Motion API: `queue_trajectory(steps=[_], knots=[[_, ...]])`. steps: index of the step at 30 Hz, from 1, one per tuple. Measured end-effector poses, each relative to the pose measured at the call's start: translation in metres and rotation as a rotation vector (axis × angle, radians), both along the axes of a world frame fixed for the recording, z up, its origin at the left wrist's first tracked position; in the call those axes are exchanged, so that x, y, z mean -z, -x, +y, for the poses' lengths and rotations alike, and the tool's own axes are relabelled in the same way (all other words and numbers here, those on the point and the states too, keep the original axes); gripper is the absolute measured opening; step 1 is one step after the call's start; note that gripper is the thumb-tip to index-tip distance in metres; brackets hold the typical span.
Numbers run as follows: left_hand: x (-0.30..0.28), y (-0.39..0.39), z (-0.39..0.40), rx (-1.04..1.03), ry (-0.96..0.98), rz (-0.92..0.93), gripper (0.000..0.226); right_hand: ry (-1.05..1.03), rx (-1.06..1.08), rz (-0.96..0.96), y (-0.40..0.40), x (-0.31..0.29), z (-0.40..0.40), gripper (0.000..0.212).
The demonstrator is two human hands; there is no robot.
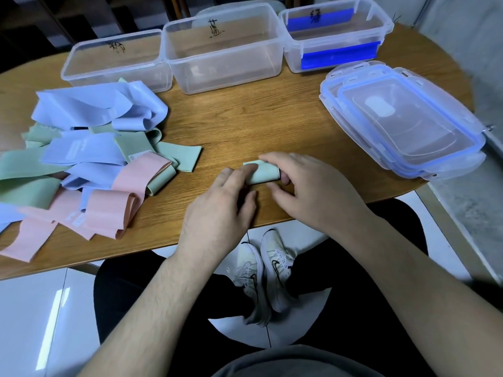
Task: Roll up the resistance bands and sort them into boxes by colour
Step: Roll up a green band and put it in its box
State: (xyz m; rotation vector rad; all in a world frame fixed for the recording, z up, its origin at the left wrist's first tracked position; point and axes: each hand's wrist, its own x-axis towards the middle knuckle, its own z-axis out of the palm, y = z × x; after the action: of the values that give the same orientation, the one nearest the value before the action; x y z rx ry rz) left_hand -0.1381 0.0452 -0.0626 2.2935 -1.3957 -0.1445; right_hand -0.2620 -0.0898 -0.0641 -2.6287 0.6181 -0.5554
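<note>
A pale green resistance band (263, 174) lies rolled into a short roll on the wooden table (261, 123), near its front edge. My left hand (220, 202) touches the roll's left end with its fingertips. My right hand (313, 186) curls over the roll from the right, fingers on top and thumb below. A loose pile of blue, green and pink bands (89, 159) covers the table's left side. Three clear boxes stand in a row at the back: left box (81, 69), middle box (190, 74), right box (326, 61) with blue clips. Each box bears a handwritten label.
A stack of clear lids (402, 123) with blue seals lies at the table's right side. Bare wood shows between the pile and the lids. My legs and white shoes (264, 268) show below the table edge. A grey wall stands at the right.
</note>
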Motion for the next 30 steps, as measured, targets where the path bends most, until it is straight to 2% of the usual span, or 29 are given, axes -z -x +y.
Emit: queue_trajectory(steps=[3, 11, 17, 24, 30], knots=[[-0.002, -0.002, -0.002, -0.01, -0.027, -0.011, 0.048, 0.009, 0.018, -0.022, 0.003, 0.0, 0.0, 0.045], [-0.005, -0.007, -0.006, 0.024, -0.037, 0.027, 0.059, 0.098, 0.031, -0.078, -0.006, 0.008, -0.01, 0.03], [-0.004, -0.007, -0.005, 0.037, 0.046, 0.083, 0.05, 0.081, 0.007, 0.005, -0.015, 0.006, -0.018, 0.038], [-0.011, -0.003, -0.013, -0.08, 0.176, 0.629, 0.053, 0.025, -0.02, 0.091, -0.028, -0.009, -0.022, 0.024], [-0.028, 0.007, -0.016, -0.221, 0.374, 1.232, 0.052, -0.131, 0.069, 0.042, -0.025, -0.028, -0.008, 0.038]])
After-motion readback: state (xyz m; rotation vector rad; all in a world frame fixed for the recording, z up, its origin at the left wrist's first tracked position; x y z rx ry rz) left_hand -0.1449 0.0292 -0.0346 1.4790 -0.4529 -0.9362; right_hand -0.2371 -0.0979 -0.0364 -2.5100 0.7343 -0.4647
